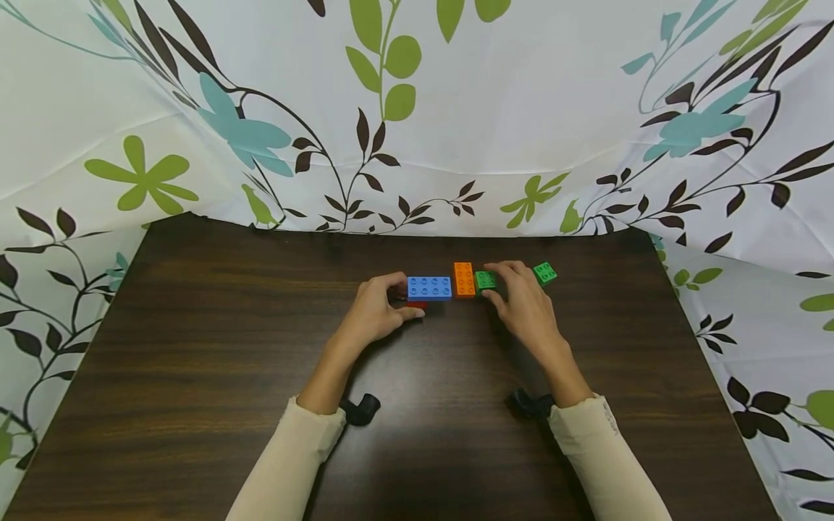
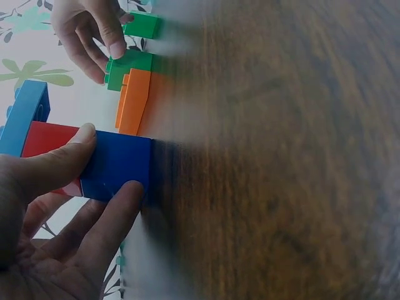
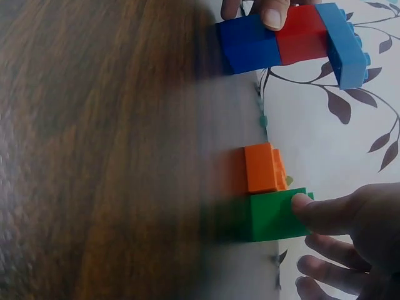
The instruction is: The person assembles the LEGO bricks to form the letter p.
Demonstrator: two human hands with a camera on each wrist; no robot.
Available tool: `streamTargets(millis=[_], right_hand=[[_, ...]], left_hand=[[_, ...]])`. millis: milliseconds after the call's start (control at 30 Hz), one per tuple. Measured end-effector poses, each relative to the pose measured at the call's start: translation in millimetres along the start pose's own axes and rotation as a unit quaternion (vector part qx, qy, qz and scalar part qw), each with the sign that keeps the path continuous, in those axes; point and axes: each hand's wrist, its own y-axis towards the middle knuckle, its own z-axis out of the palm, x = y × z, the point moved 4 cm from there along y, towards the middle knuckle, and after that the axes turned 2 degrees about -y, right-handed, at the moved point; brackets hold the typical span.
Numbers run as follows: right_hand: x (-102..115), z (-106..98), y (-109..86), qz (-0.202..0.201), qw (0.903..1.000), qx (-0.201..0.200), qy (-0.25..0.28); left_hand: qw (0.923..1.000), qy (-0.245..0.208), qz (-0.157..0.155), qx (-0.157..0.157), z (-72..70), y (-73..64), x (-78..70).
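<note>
Head view, 12 o'clock being the table's (image 1: 163,405) far edge: the left hand (image 1: 374,307) works at the 9 o'clock end of a light blue brick (image 1: 429,289), a red brick (image 1: 417,305) showing beneath at 7 o'clock. An orange brick (image 1: 464,280) stands just beside at 3 o'clock, touched by neither hand; past it, the right hand (image 1: 523,300) pinches the nearer green brick (image 1: 485,281), and the outer green brick (image 1: 544,273) lies askew at roughly 3 o'clock of that one. Left wrist view: light blue sits on red, red on a dark blue brick (image 2: 119,164); the left grip is clamped across red and dark blue. Light blue overhangs toward 12 o'clock; assessed hazard, tipping if the grip slackens or the overhang is knocked. Right wrist view: the pinched green appears to touch orange at its 12 o'clock; a push that way could shove orange out of line.
</note>
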Motion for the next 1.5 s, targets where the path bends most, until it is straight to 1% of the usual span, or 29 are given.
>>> streamTargets(millis=[200,400,767,1033,1233,1367,1500], right_hand=[[-4,3,1.6,-0.001,0.9999,-0.005,0.014],[-9,6,2.6,0.000,0.9997,-0.013,0.023],[-11,3,0.3,0.001,0.9991,-0.029,0.031],[-8,-1,-0.9,-0.001,0.9989,-0.036,0.031],[-1,-7,-2.5,-0.005,0.9984,-0.049,0.029],[4,-12,-4.1,-0.008,0.9979,-0.056,0.033],[9,-15,-6.0,-0.008,0.9978,-0.058,0.032]], left_hand=[[1.0000,0.003,-0.002,-0.004,1.1,0.3,1.0],[1.0000,-0.005,-0.004,-0.006,3.2,-0.1,2.0],[0.9999,-0.013,-0.009,0.007,6.4,0.0,3.7],[0.9995,0.019,-0.012,0.020,8.0,-2.6,3.6],[0.9989,0.035,-0.017,0.028,8.4,-4.5,3.0],[0.9994,0.028,-0.013,0.019,5.9,-6.5,3.0],[0.9998,0.016,0.008,-0.002,0.6,-9.8,2.0]])
